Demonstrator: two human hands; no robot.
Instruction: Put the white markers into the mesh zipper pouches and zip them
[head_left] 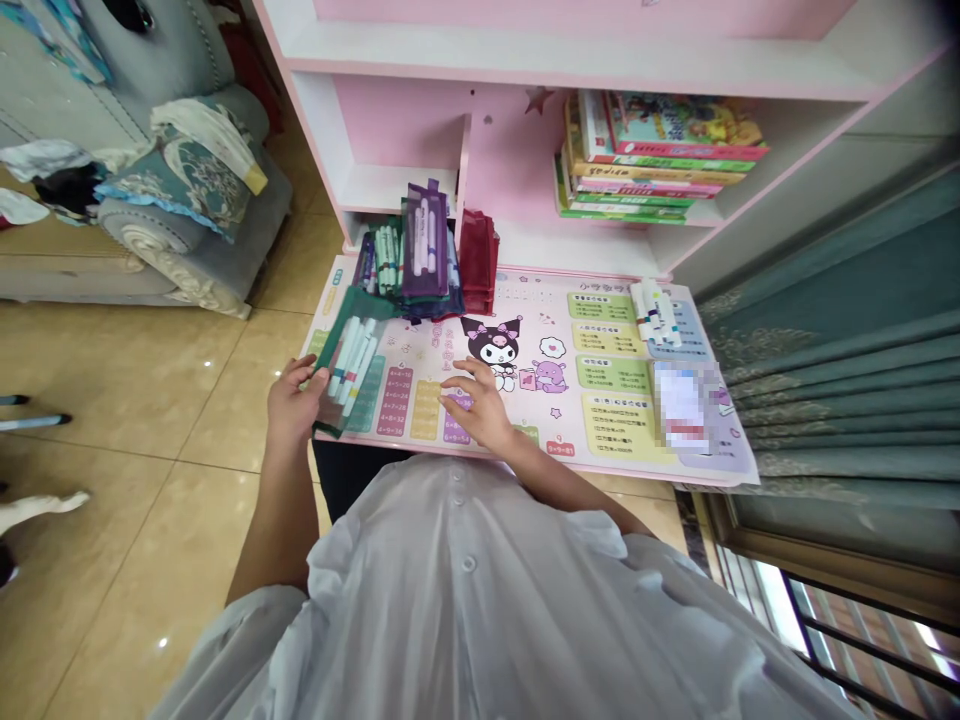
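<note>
green translucent mesh pouch (351,365), holding white-barrelled markers (363,350), is at the near left of the pink printed desk mat (517,303) in the head view, its left edge grasped between thumb and fingers of the left hand (295,397). the right hand (480,407), fingers loosely spread and gripping nothing, is over the mat's near middle. farther left, a purple mesh marker pouch (424,240) tops a pile, just beside red mesh pouches (478,262). loose white markers (657,314) lie at the far right.
</note>
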